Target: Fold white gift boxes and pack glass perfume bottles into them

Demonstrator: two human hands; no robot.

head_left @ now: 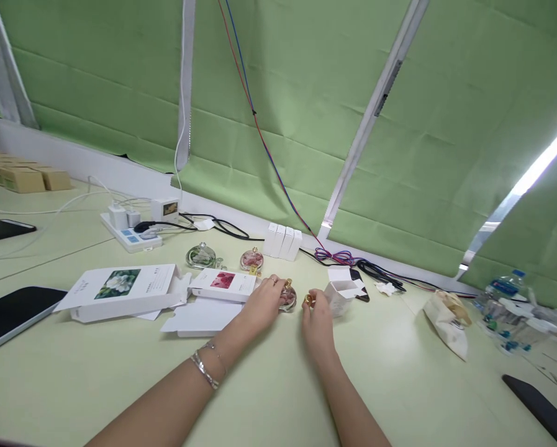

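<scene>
My left hand (262, 304) is closed on a small round glass bottle (288, 300) with reddish contents and a gold neck; the fingers cover its left side. Between the fingertips of my right hand (319, 320) is a small gold cap (308, 300), a little apart from the bottle. Just beyond the right hand stands an open white box (341, 295), its flaps up. A flat white box with a red flower picture (223, 280) lies by my left wrist. Behind it are another round bottle with pink-red contents (251, 259) and one with green contents (201, 255).
A larger white box with a white flower picture (138, 287) lies left. Several small white boxes (282, 241) stand against the wall. A power strip (131, 234), a tablet-like device (15, 316), a cloth pouch (446, 320), a water bottle (508, 285) and a dark phone-like object (541, 406) surround the work area.
</scene>
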